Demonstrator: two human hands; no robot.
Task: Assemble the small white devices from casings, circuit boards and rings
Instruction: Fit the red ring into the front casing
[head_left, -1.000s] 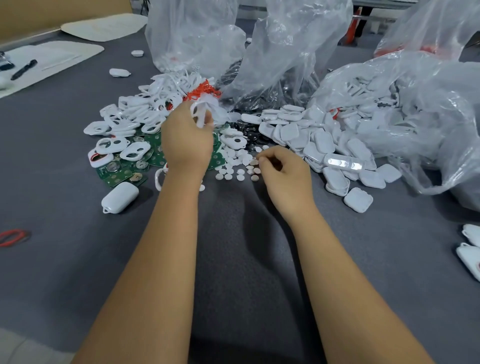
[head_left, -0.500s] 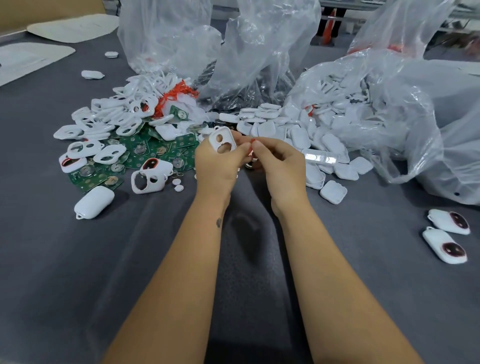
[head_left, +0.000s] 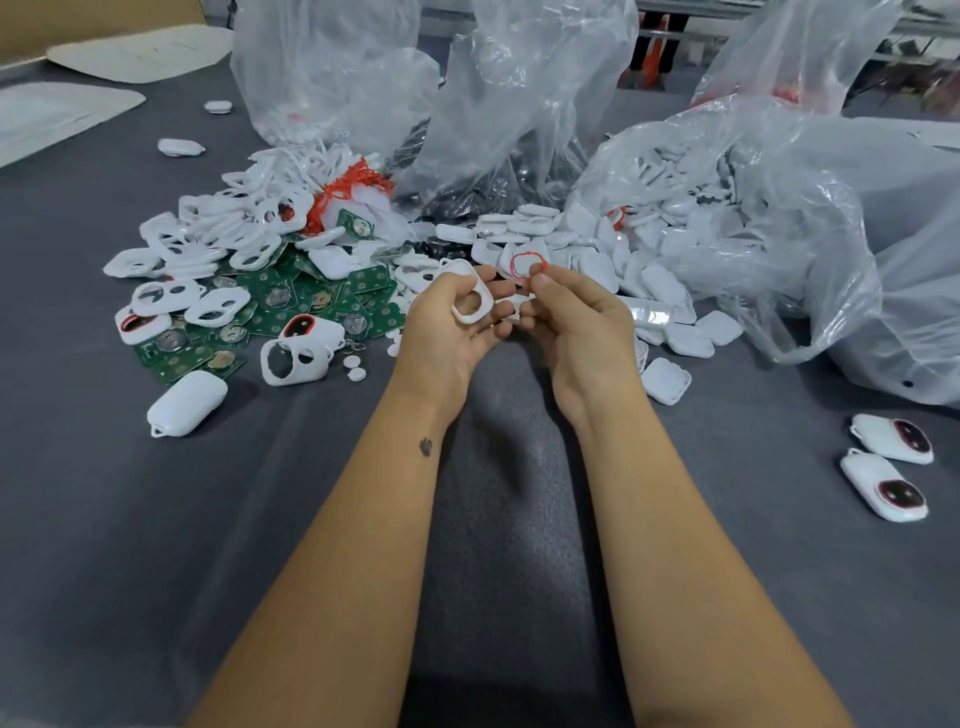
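Observation:
My left hand (head_left: 452, 327) holds a white casing front (head_left: 472, 299) with a round hole, palm turned up. My right hand (head_left: 576, 327) pinches a thin red ring (head_left: 527, 266) between thumb and forefinger, just above and right of the casing. Left of the hands lies a heap of white casing fronts (head_left: 218, 244) over green circuit boards (head_left: 291, 312), with a clump of red rings (head_left: 348, 192) behind. White casing backs (head_left: 571, 244) are piled to the right. Small white discs (head_left: 356, 366) lie near the left wrist.
Clear plastic bags (head_left: 519, 104) of parts stand behind the piles, one spilling at the right (head_left: 779, 234). Two assembled devices (head_left: 888, 462) lie at the far right; a closed white device (head_left: 187, 402) sits at the left. All rests on a grey felt table (head_left: 156, 519).
My left hand came back from the casing heap with a casing front. My right hand rose from the small discs and now holds a red ring up beside the casing.

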